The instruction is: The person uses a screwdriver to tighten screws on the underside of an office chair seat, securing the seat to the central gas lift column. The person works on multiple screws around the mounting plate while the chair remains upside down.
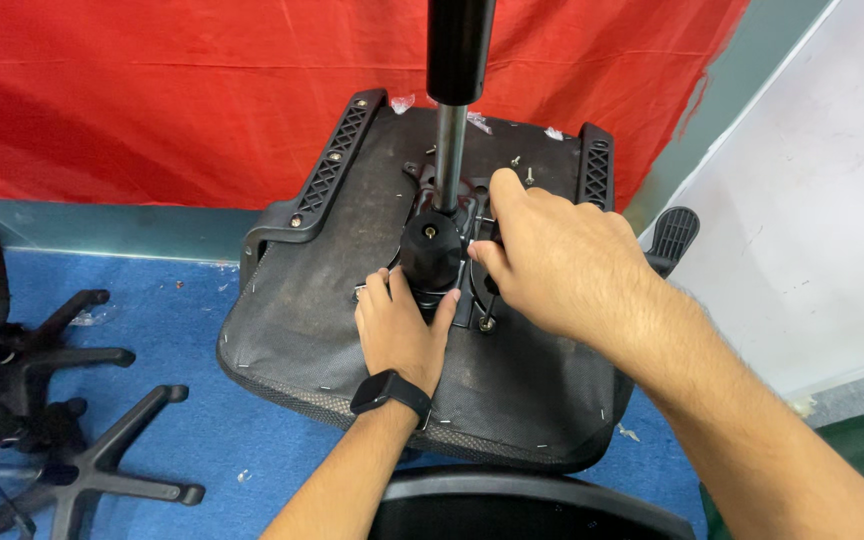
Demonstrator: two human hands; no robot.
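While bracing the upturned seat (332, 300), left hand (400, 335) flat beside the knob (430, 250), fingers released; right hand (552, 262) just right of knob, fingers pinching something at the mechanism plate (472, 300), probably to steady it.

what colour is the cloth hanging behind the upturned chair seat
Red, a plain cloth; the head view shows it clearly.

packages: 0 | labels: 0 | signs: 0 | screens: 0 in view

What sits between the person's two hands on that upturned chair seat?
In the head view, a round black knob on the seat mechanism lies between left hand and right hand.
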